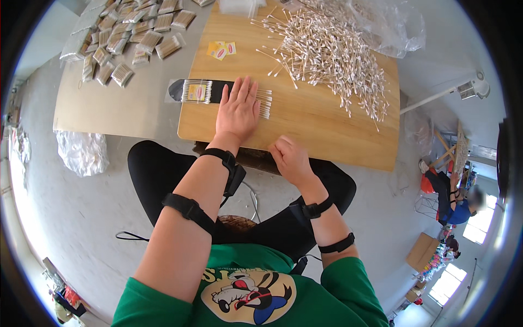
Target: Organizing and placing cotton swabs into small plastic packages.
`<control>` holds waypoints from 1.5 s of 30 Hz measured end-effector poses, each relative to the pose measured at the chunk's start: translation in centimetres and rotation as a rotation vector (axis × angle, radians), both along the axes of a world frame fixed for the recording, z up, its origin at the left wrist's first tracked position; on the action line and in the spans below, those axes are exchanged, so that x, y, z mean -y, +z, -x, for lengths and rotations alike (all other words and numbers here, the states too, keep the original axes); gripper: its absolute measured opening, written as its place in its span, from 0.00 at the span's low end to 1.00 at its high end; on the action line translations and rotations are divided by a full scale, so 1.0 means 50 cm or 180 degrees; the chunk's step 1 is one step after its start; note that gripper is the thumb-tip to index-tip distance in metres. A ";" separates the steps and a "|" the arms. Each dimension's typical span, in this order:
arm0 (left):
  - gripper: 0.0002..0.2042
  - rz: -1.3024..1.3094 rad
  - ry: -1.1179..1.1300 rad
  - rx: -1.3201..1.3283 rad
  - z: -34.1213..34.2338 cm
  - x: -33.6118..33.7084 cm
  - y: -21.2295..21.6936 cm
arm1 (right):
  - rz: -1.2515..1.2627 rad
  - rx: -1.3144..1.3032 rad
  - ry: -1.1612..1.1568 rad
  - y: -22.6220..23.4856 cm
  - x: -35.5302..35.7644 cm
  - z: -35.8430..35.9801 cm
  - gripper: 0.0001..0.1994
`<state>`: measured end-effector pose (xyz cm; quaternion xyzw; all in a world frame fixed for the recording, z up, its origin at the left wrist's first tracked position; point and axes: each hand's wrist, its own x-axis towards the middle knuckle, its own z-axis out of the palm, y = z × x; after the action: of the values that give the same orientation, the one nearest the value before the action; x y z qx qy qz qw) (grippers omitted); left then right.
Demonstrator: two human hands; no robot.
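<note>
My left hand (238,111) lies flat, palm down and fingers stretched out, over a black strip (217,90) on the wooden board. A row of cotton swabs (265,103) sticks out from beneath its right side. Just left of it, a clear bag of cotton swabs (188,91) with a small yellow card (198,92) sits on the strip. My right hand (291,158) is closed, fingers curled in, by the board's near edge; whatever it may hold is hidden.
A heap of loose cotton swabs (332,52) covers the far right of the board (327,133), beside clear plastic (406,30). Small yellow cards (220,50) lie further back. Several filled swab packs (122,75) are piled far left. A white plastic bag (81,152) hangs below the table.
</note>
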<state>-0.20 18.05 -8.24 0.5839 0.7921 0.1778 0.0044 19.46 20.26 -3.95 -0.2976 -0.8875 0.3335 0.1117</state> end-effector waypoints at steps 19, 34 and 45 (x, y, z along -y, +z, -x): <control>0.26 0.0301 0.0015 -0.0048 0.001 -0.001 0.005 | -0.0552 -0.0943 -0.1218 -0.043 -0.036 0.094 0.05; 0.26 0.0247 -0.0005 -0.0147 0.002 -0.003 0.001 | -0.0735 -0.0908 -0.1283 -0.049 -0.040 0.101 0.08; 0.26 0.0301 -0.0005 -0.0065 0.002 -0.002 0.001 | -0.0747 -0.0740 -0.1494 -0.052 -0.041 0.110 0.10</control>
<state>-0.28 18.15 -8.20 0.5854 0.7992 0.1342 0.0240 13.99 22.32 -6.55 -0.4397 -0.8082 0.2254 0.3205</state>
